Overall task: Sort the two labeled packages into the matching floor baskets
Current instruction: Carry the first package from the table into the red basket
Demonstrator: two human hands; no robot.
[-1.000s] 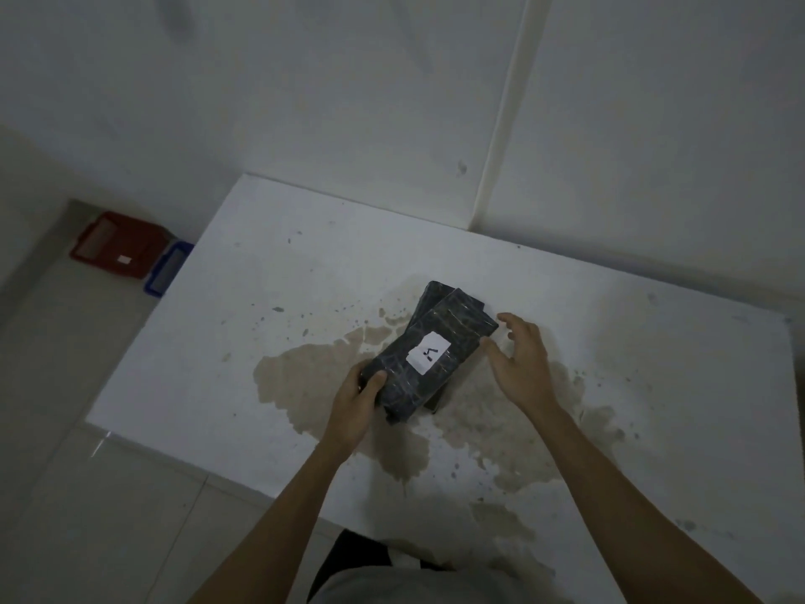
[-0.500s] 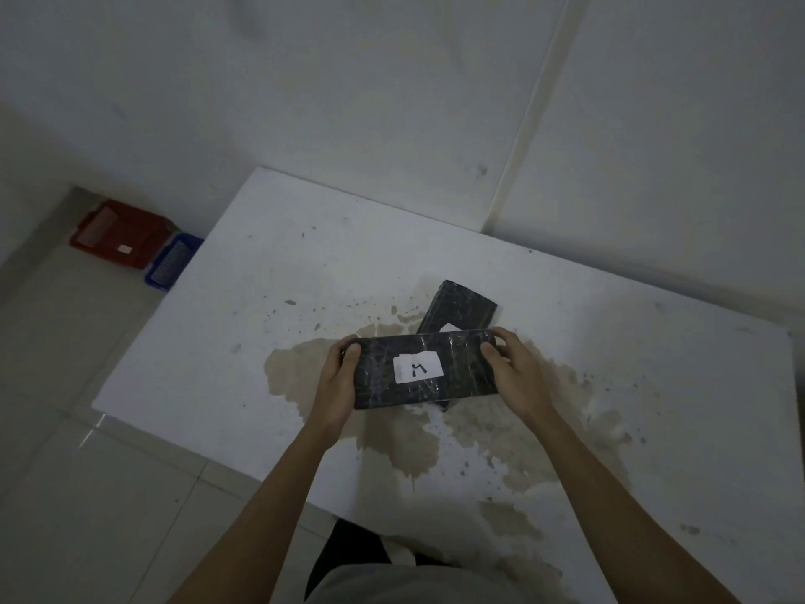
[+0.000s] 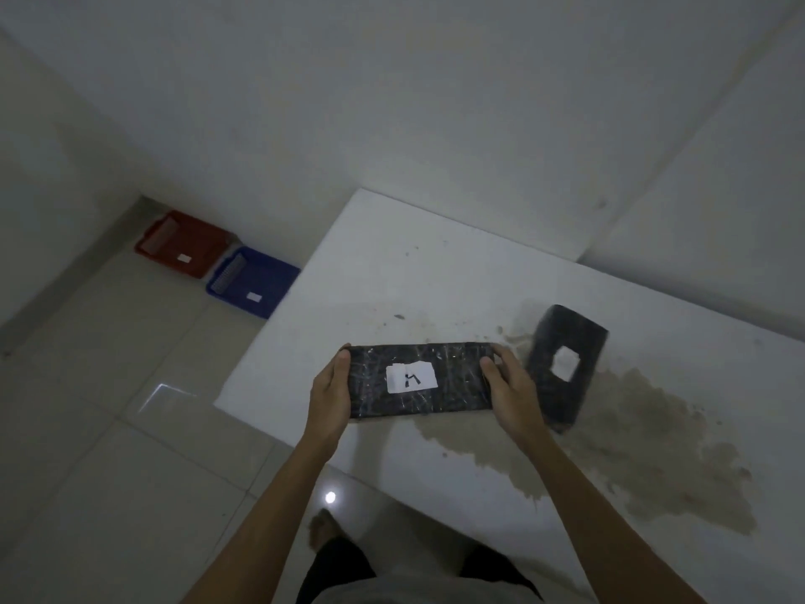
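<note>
Two hands, left hand (image 3: pixel 327 396) and right hand (image 3: pixel 510 391), clamp the short ends of our labeled package (image 3: pixel 420 380) above the table (image 3: pixel 435 276); it looks stiff, light, film-slick, so we grip the ends firmly.

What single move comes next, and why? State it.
Probably carry the held package left toward the floor baskets: both hands grip its ends, and the red basket and blue basket sit there. Its label is too unclear to pick one.
</note>
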